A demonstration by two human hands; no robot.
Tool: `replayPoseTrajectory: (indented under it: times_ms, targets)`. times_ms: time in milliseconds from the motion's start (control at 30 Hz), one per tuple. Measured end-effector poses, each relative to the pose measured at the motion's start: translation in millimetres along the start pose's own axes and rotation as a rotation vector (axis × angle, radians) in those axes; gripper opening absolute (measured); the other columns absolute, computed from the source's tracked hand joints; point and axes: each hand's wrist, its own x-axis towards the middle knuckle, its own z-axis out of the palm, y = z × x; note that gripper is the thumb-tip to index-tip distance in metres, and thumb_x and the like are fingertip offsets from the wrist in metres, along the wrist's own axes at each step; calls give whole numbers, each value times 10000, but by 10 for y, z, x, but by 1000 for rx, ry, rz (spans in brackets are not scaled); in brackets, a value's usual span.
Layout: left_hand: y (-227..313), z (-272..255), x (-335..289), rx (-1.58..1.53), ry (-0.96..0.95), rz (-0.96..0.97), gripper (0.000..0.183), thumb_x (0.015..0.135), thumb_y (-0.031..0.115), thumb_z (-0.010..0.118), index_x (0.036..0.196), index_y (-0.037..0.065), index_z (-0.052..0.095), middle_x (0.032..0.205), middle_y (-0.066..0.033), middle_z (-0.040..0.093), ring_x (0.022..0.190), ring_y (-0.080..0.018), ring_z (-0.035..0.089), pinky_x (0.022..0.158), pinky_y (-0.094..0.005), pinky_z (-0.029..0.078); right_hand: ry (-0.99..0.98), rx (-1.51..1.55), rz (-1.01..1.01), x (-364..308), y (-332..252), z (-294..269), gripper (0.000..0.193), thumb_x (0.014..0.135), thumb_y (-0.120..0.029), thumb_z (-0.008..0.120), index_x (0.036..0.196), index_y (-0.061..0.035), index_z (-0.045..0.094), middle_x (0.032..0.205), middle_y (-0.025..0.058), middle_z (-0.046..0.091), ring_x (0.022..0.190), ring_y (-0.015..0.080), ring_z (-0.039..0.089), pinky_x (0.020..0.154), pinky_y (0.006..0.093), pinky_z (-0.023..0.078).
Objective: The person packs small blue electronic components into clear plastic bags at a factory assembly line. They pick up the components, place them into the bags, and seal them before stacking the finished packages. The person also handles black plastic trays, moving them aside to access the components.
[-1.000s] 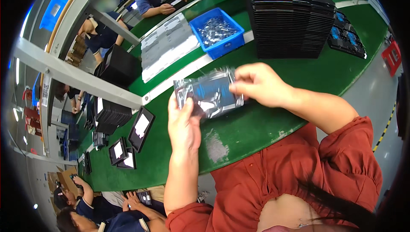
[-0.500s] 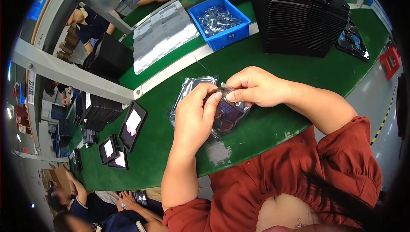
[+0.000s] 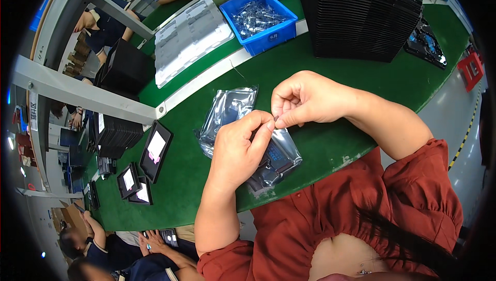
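Observation:
My left hand (image 3: 237, 149) and my right hand (image 3: 312, 100) meet fingertip to fingertip over the green table. Each one pinches thumb against forefinger at the top edge of a shiny, see-through plastic bag (image 3: 287, 152). Inside this bag shows a dark flat piece with bluish marks; part of it is hidden behind my left hand. A small dark bit shows between the fingertips, too small to name. Just beyond my left hand, a second shiny plastic bag (image 3: 232, 102) lies flat on the table, partly covered by that hand.
A blue bin (image 3: 266, 40) of small metallic parts stands at the back, beside grey-white moulded trays (image 3: 191, 40). Tall stacked black trays (image 3: 361, 17) rise at the back right. Shallow black trays (image 3: 156, 152) lie to the left. Co-workers sit across and at the left.
Both hands have come closer together at the bag's top edge, and the bag hangs lower and flatter beneath them. The second bag behind is more exposed. The whole view has shifted slightly.

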Motion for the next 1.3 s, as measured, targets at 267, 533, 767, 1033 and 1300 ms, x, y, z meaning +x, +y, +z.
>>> replayPoseTrajectory:
  times_ms: [267, 533, 767, 1033, 1300]
  targets:
    - [-84, 32, 6, -85, -98, 16, 132, 855, 125, 579, 823, 8, 630, 647, -106, 583, 575, -173, 562, 544, -296, 433, 79, -621, -670, -32, 18, 71, 115, 702, -87, 709, 701, -31, 609, 611, 87, 559, 555, 283, 556, 490, 367, 425]
    - [-262, -7, 19, -432, 8, -158, 140, 868, 107, 584, 778, 9, 625, 656, 21, 577, 603, -54, 489, 556, -225, 403, 69, -1043, -1004, -217, -165, 243, 173, 644, -168, 581, 579, -88, 443, 573, 48, 428, 458, 208, 480, 434, 344, 396]
    - [-617, -402, 111, -555, 486, -98, 158, 921, 146, 543, 834, 18, 576, 730, -15, 560, 635, -78, 505, 603, -205, 403, -186, -693, -1078, -340, -160, 359, 213, 734, -148, 565, 586, -82, 428, 583, 51, 411, 482, 211, 476, 437, 335, 394]
    - [-386, -178, 122, -523, 313, 38, 150, 940, 135, 543, 900, 3, 602, 823, 13, 578, 739, -43, 489, 668, -187, 398, 707, -582, -665, 157, -20, -117, 83, 803, -34, 630, 868, 7, 663, 773, 73, 667, 640, 127, 617, 573, 251, 485]
    - [-505, -94, 129, -355, 378, 44, 130, 931, 121, 545, 911, 5, 601, 824, -4, 594, 739, -58, 505, 678, -205, 416, 945, -1207, -446, 852, 197, -499, 309, 771, -37, 580, 1078, -51, 612, 955, 131, 622, 830, 332, 621, 750, 406, 511]
